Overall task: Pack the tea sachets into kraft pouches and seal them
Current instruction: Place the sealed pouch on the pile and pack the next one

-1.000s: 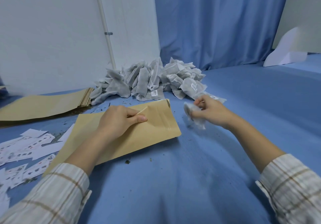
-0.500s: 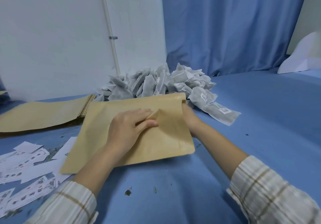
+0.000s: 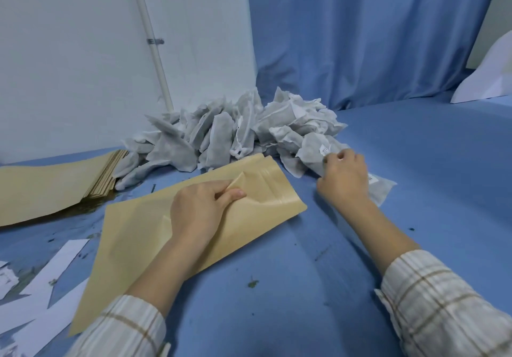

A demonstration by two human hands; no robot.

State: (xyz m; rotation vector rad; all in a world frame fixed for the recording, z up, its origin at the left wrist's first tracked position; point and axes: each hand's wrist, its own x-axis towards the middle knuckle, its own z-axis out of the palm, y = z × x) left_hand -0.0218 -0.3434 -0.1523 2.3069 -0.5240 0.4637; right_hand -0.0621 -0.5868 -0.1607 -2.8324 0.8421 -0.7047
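Observation:
A kraft pouch (image 3: 133,234) lies flat on the blue table, its mouth pointing toward the sachet pile. My left hand (image 3: 203,208) rests on it and pinches the upper flap of the mouth, lifting it. Behind the pouch is a heap of grey-white tea sachets (image 3: 235,132). My right hand (image 3: 342,179) is at the right end of the heap, fingers curled round a sachet (image 3: 313,148) with a small white label. Another sachet (image 3: 383,190) lies under that hand.
A stack of flat kraft pouches (image 3: 52,182) lies at the left against the white wall. White paper labels (image 3: 41,295) are scattered at the lower left. Tea crumbs dot the blue table (image 3: 429,176). A white folded sheet (image 3: 487,79) sits far right.
My right hand has come out of the pouch mouth and moved right to the sachet heap, where it grips a sachet. My left hand keeps pinching the pouch flap.

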